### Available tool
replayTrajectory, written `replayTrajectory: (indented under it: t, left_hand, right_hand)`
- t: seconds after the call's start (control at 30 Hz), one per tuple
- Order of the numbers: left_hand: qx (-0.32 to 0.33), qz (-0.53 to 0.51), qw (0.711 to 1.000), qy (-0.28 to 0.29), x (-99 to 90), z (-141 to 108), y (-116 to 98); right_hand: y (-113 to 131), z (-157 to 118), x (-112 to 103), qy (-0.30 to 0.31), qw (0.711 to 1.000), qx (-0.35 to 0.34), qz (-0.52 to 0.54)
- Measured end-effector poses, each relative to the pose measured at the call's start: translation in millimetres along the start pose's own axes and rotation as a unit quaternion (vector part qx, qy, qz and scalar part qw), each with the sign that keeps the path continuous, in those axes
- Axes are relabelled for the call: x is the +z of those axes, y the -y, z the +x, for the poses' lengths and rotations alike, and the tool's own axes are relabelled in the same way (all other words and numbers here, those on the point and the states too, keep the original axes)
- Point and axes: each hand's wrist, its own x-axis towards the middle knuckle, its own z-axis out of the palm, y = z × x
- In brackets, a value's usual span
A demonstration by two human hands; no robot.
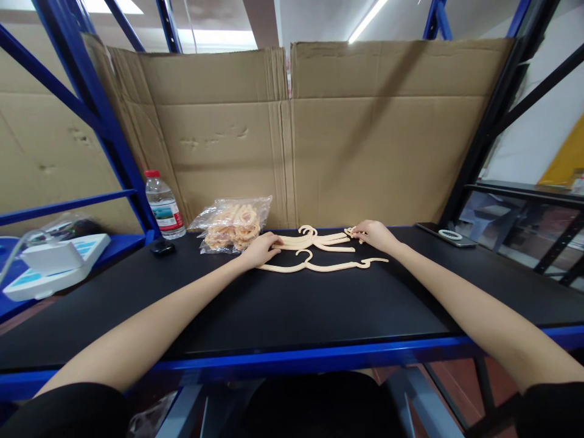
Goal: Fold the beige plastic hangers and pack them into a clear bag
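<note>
Several cream plastic clothes hangers lie on the black tabletop. At the back is a small group of hangers [312, 239], their hooks pointing away from me. My left hand [260, 250] is closed round the left ends of this group. At its right end, the bent fingers of my right hand [376, 236] pinch a curled hanger end; the fingertips are partly hidden. Nearer to me lies a single hanger [335, 266], its right arm ending in a hooked, jointed piece and its left end by my left hand. Just behind that hand is a clear plastic bag of hangers [232, 225].
A water bottle [165, 207] with a red cap stands at the back left, near a small black object [162, 247]. At the right are a phone [433, 231] and a white ring [449, 235]. Cardboard panels [392, 134] wall the back. A white power strip [55, 267] lies left.
</note>
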Motion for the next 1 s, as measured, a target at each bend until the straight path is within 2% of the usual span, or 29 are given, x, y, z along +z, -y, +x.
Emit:
replayTrajectory:
  t: [0.17,0.37,0.67,0.8,0.93,1.0]
  left_hand:
    - [-0.007,-0.009,1.0,0.001,0.6,0.7,0.3]
    - [-0.021,-0.032,0.999,-0.002,1.9,2.4,3.6]
    - [-0.059,-0.089,0.994,-0.011,5.4,1.1,5.9]
    - [-0.075,-0.124,0.989,-0.03,4.0,-0.3,3.1]
    - [-0.09,-0.169,0.98,-0.062,3.5,0.0,0.9]
    - [-0.098,-0.192,0.973,-0.085,3.5,0.4,0.2]
  right_hand:
    - [4.0,-0.7,-4.2,-0.05,0.999,0.004,0.02]
    - [6.2,-2.4,-8.7,-0.122,0.99,0.054,0.054]
    - [15.9,-5.0,-19.7,-0.198,0.966,0.127,0.108]
    - [25.0,-7.0,-28.9,-0.243,0.944,0.156,0.159]
    - [35.0,-7.8,-36.7,-0.219,0.905,0.214,0.295]
    - [41.1,-8.0,-39.4,-0.215,0.882,0.218,0.358]
